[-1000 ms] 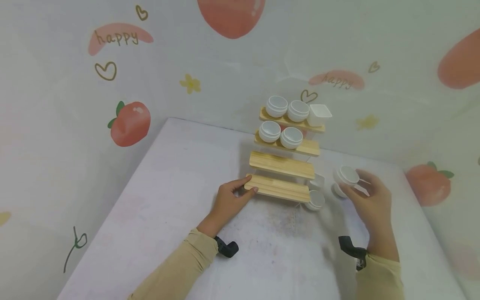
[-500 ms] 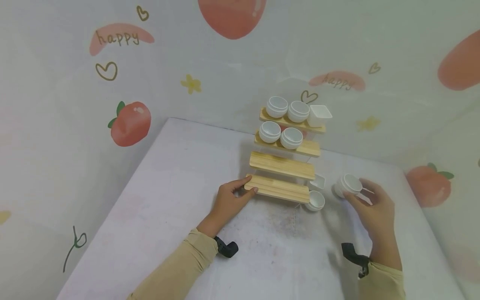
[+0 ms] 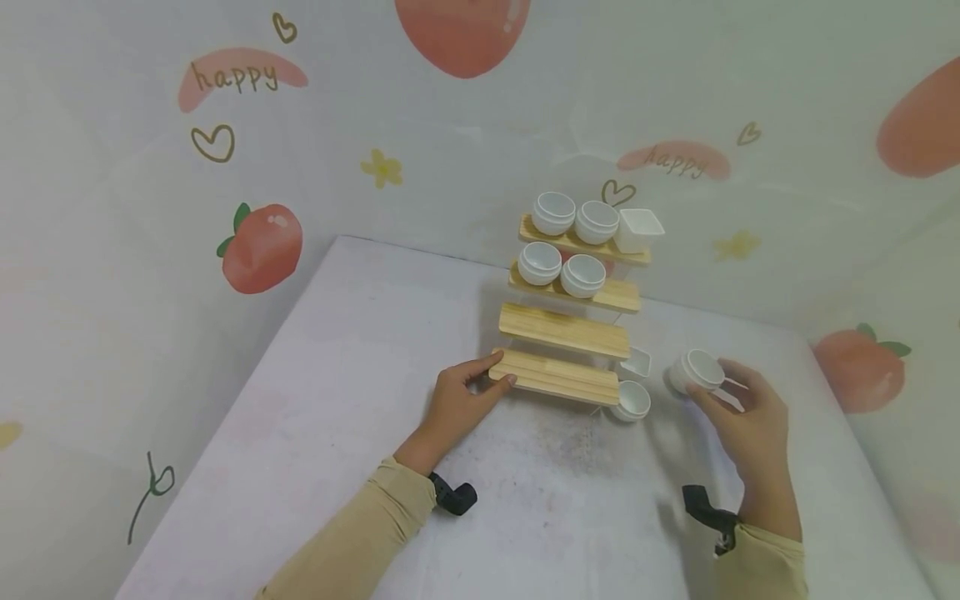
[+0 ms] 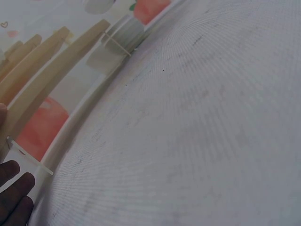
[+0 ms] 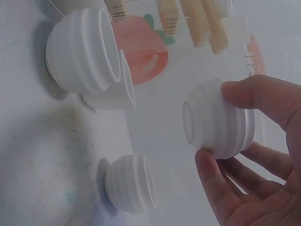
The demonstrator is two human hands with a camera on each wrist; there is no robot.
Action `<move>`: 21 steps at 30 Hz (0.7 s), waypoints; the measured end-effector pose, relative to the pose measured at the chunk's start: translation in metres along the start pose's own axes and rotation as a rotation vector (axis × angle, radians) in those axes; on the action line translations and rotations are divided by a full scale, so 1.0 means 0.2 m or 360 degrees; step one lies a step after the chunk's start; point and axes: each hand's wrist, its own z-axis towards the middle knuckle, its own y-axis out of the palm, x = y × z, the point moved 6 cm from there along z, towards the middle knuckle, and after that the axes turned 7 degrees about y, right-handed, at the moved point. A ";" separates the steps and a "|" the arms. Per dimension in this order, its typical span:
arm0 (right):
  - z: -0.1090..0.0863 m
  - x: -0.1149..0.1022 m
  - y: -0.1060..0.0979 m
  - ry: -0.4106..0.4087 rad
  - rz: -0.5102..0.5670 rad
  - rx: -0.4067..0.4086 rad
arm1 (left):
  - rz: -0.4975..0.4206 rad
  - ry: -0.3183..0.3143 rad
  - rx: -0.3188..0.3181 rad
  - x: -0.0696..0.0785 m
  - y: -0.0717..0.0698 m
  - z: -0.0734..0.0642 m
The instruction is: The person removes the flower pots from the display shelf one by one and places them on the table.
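Observation:
My left hand [image 3: 463,408] grips the left end of the lowest wooden shelf [image 3: 555,377], part of a stepped display rack. In the left wrist view its fingertips [image 4: 21,183] show beside the rack's clear side support. Off to the rack's right, my right hand [image 3: 750,417] holds a small white ribbed bowl [image 5: 218,120] between thumb and fingers, raised off the table. Behind it a second white bowl [image 5: 130,183] stands on the table; the held one overlaps it in the head view. Two round bowls [image 3: 540,265] sit on the second shelf from the top.
The top shelf carries two round bowls [image 3: 553,215] and a square white bowl [image 3: 637,231]. Another round bowl [image 3: 632,402] and a square one [image 3: 636,364] stand on the table [image 3: 525,517] at the rack's right foot. A printed wall [image 3: 450,167] rises behind.
My right hand has moved slightly right and toward me with the bowl, then stayed nearly still over the last half second. The left hand keeps its place on the shelf.

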 end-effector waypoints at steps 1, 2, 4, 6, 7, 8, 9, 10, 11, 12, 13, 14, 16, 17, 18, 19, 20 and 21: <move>0.00 0.00 0.00 0.0004 -0.0004 0.0000 | -0.0001 -0.0001 0.0000 0.00 0.00 0.00; 0.00 0.00 0.00 0.0009 -0.0020 0.0001 | -0.0001 -0.0001 0.0000 0.00 0.00 0.00; 0.00 0.01 0.00 0.0017 -0.0048 -0.0001 | -0.0003 0.0006 0.0003 0.00 0.00 0.00; 0.00 0.01 0.00 0.0023 -0.0076 -0.0004 | -0.0005 0.0011 0.0006 0.00 0.00 0.00; 0.00 0.01 0.00 0.0030 -0.0090 -0.0004 | -0.0009 0.0012 0.0006 0.00 0.00 0.00; -0.01 0.01 0.00 0.0035 -0.0103 -0.0007 | -0.0011 0.0012 0.0006 0.00 0.00 0.00; -0.01 0.02 0.00 0.0040 -0.0105 -0.0009 | -0.0012 0.0009 0.0005 0.00 0.00 0.00; -0.01 0.02 0.00 0.0048 -0.0112 -0.0011 | -0.0015 0.0008 0.0005 0.00 0.00 0.00; -0.01 0.02 0.00 0.0055 -0.0121 -0.0012 | -0.0015 0.0008 0.0004 0.00 0.00 0.00; -0.01 0.02 0.00 0.0060 -0.0123 -0.0013 | -0.0015 0.0011 0.0003 0.00 0.00 0.00; -0.01 0.02 0.00 0.0068 -0.0130 -0.0015 | -0.0013 0.0011 0.0004 0.00 0.00 0.00; -0.01 0.03 0.00 0.0075 -0.0130 -0.0016 | -0.0013 0.0013 0.0005 0.00 0.00 0.00; -0.01 0.03 0.00 0.0089 -0.0141 -0.0022 | -0.0008 0.0016 0.0009 -0.01 0.00 0.00; -0.01 0.04 0.00 0.0097 -0.0145 -0.0025 | -0.0004 0.0020 0.0009 -0.01 0.00 0.00; -0.01 0.04 0.00 0.0104 -0.0145 -0.0028 | -0.0002 0.0022 0.0010 -0.01 0.00 0.00; -0.01 0.05 0.00 0.0108 -0.0146 -0.0030 | -0.0002 0.0023 0.0011 -0.01 0.00 0.00; 0.00 0.05 0.00 0.0114 -0.0148 -0.0033 | 0.0000 0.0026 0.0011 -0.01 0.00 0.00; 0.00 0.05 0.00 0.0117 -0.0150 -0.0035 | 0.0002 0.0025 0.0011 -0.01 0.00 0.00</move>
